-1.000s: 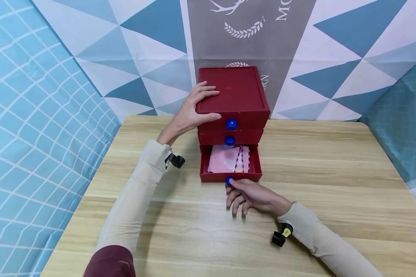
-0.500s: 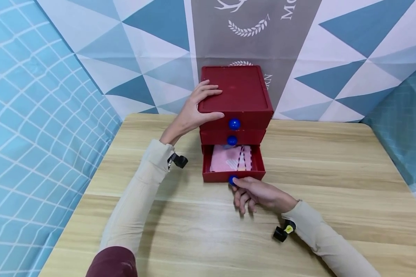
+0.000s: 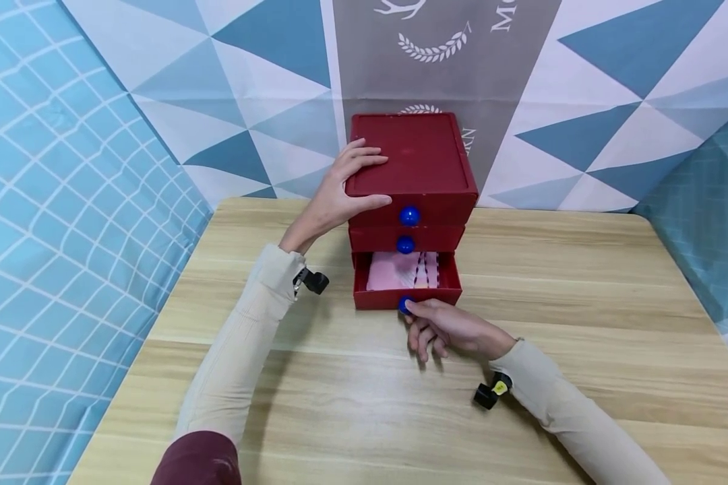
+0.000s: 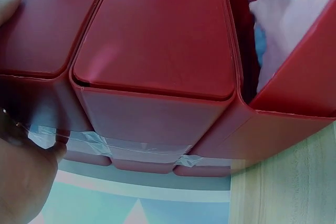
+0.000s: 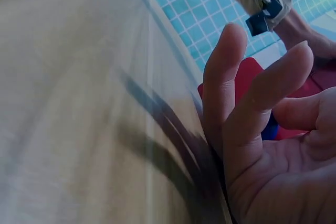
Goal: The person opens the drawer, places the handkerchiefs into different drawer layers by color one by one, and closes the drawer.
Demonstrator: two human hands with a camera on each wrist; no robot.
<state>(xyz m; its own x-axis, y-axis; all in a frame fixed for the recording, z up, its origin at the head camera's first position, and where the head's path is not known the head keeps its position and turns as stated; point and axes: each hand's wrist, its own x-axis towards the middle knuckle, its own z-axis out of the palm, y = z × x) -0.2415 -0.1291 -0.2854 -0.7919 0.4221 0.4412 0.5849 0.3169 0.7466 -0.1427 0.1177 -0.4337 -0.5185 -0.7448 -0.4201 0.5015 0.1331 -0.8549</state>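
Observation:
A red three-drawer cabinet (image 3: 409, 151) stands at the back of the table, its bottom drawer (image 3: 376, 300) pulled out. Inside that drawer lies a folded pink cloth (image 3: 391, 271) with dark-and-white striped edging. My left hand (image 3: 336, 192) rests on the cabinet's upper left edge, fingers extended over the top and thumb along the front. Between thumb and index finger, my right hand (image 3: 451, 327) pinches the bottom drawer's blue knob (image 3: 404, 305). Its other fingers hang loosely, as the right wrist view also shows. The upper two drawers, each with a blue knob (image 3: 409, 215), are closed.
The wooden table (image 3: 582, 289) extends around the cabinet. Behind it hangs a patterned cloth backdrop (image 3: 279, 81), and a blue checked cloth (image 3: 67, 202) covers the left side. Clear tape (image 4: 142, 148) runs along the cabinet's side.
The bottom drawer has slid a little inward, with my right hand moving along on its knob. Less of the pink cloth shows. My left hand stays on the cabinet.

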